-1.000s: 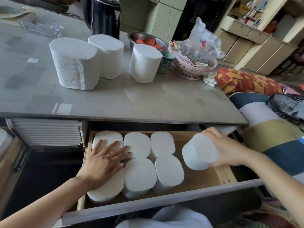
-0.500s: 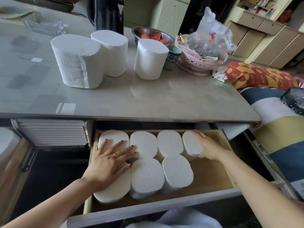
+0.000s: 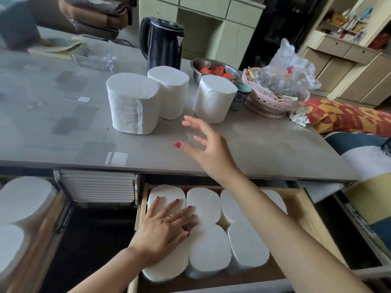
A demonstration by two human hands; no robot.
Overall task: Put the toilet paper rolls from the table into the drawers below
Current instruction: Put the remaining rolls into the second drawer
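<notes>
Three white toilet paper rolls stand on the grey table point(image 3: 264, 144): a large one point(image 3: 132, 105) on the left, one point(image 3: 170, 92) just behind it, and one point(image 3: 214, 101) to the right. My right hand point(image 3: 204, 145) hovers over the table, fingers spread and holding nothing, a short way in front of the right roll. Below, the open wooden drawer point(image 3: 304, 208) holds several rolls point(image 3: 208, 249) standing on end. My left hand point(image 3: 164, 227) lies flat on the front-left rolls. My right forearm hides part of the back row.
A black kettle point(image 3: 164, 43), a steel bowl of red pieces point(image 3: 213, 69), a small cup point(image 3: 241, 98) and a pink basket with plastic bags point(image 3: 273, 98) stand behind the rolls. A second open drawer at far left holds rolls point(image 3: 21, 199). Patterned bedding point(image 3: 349, 117) lies to the right.
My right hand let go of the roll it set in the drawer's back row and rose over the table toward the right-hand roll. My left hand stayed on the drawer rolls.
</notes>
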